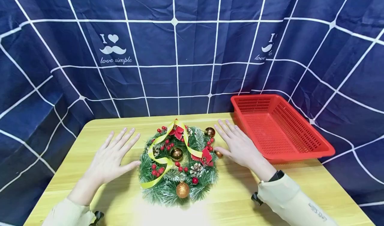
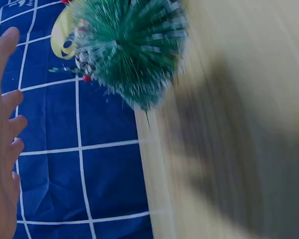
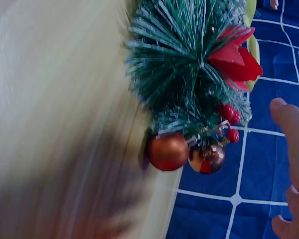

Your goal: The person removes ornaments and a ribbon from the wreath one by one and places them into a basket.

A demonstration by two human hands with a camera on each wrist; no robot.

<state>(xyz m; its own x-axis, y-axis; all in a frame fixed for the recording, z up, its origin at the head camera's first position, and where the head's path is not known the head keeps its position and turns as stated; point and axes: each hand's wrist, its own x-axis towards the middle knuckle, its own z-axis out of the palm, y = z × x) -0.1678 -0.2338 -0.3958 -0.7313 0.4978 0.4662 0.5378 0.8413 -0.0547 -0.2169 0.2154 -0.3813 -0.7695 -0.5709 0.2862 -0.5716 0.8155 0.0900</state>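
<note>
From the head, the wreath (image 1: 177, 176) lies on the desk (image 1: 99, 132) between the left hand (image 1: 112, 159) and right hand (image 1: 241, 147), both spread wide, holding nothing. Left wrist view: a gap shows. Right wrist view: same. It seems a pause; gripping would need hands closer.

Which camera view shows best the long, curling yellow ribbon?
The head view: the curling yellow ribbon shows almost whole, winding over the round green artificial-pine wreath. The left wrist view shows only a loop; the right wrist view, a narrow strip beside a red artificial flower.
</note>
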